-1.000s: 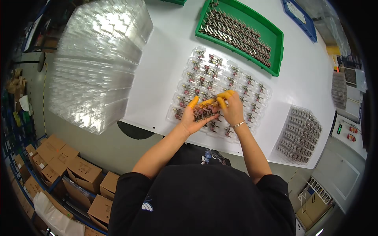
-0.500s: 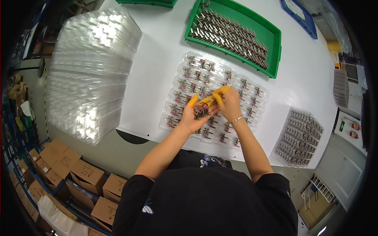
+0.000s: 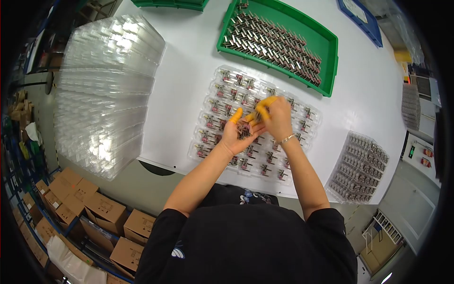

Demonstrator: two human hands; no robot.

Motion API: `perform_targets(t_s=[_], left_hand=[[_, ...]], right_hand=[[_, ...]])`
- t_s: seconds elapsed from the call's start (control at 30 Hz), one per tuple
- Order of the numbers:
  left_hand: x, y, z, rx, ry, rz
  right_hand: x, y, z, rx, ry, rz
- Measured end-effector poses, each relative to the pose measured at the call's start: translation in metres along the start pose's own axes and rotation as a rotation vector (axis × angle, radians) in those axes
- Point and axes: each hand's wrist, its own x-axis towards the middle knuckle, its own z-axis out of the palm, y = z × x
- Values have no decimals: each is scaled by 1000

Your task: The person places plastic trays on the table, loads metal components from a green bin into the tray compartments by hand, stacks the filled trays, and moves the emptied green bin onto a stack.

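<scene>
A cluster of small metal parts sits in the palm of the left hand, its fingers partly curled beneath. The right hand hovers just beside, fingers bent close together; blur hides whether they pinch a part. Keeping the palm level and lifting parts singly by their bodies would help avoid tangled pins. Both hands are over the clear tray, near the table's front edge. White table shows towards the tray stack; the green bin's wall bounds the far side.

Upper-left green tray cropped, right grip blurred
</scene>
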Motion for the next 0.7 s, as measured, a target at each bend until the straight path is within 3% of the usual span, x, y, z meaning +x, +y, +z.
perform_targets(t_s=[0.03,0.17,0.27,0.33,0.5,0.53,0.67,0.7], left_hand=[[3,-2,10,2,2,0],[17,-18,57,216,612,84],[19,-11,41,143,472,61],[19,-6,27,64,325,44],[20,-15,-1,-209,40,-71],[22,-18,4,-209,39,-72],[32,-32,29,272,484,-185],[34,-33,26,273,485,-191]], right_hand=[[9,4,-2,-100,25,39],[41,35,5,-207,107,45],[40,23,3,-179,220,6],[22,2,-10,-104,28,-83],[-16,2,-16,-52,-20,-87],[-13,12,-19,-120,53,-44],[-1,67,-24,-279,208,71],[-1,66,-27,-281,211,76]])
